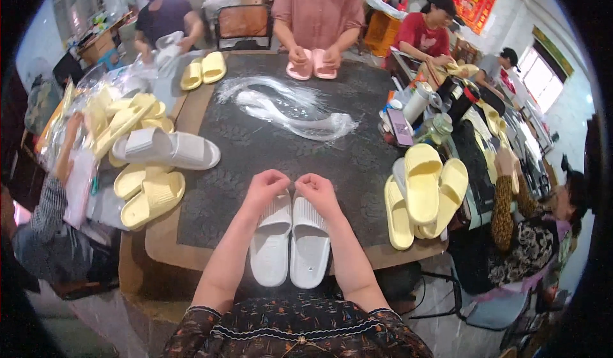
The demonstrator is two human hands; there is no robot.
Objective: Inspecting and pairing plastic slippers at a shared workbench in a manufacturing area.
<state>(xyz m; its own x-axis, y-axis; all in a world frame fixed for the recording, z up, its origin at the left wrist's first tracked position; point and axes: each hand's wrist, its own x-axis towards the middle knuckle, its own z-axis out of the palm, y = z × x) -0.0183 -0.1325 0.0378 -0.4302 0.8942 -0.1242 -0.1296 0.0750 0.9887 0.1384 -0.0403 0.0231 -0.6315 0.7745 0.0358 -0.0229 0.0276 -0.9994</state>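
A pair of light grey slide slippers lies side by side at the table's near edge, the left slipper (270, 256) touching or nearly touching the right slipper (310, 256), heels toward me. My left hand (267, 190) is closed in a pinch over the left slipper's toe end. Mirroring it, my right hand (317, 192) pinches above the right slipper's toe, fingertips close to the left ones. Whatever is between the fingers is too fine to make out. Beyond my hands lies a loose bundle of clear thin plastic strips (297, 118).
Yellow slippers (423, 185) are stacked at the right, by a phone (400, 128) and bottles. On the left, grey slippers (195, 152) lie near more yellow ones (153, 198). Across the dark tabletop (217, 220), a person handles pink slippers (311, 64). Other people work around the table.
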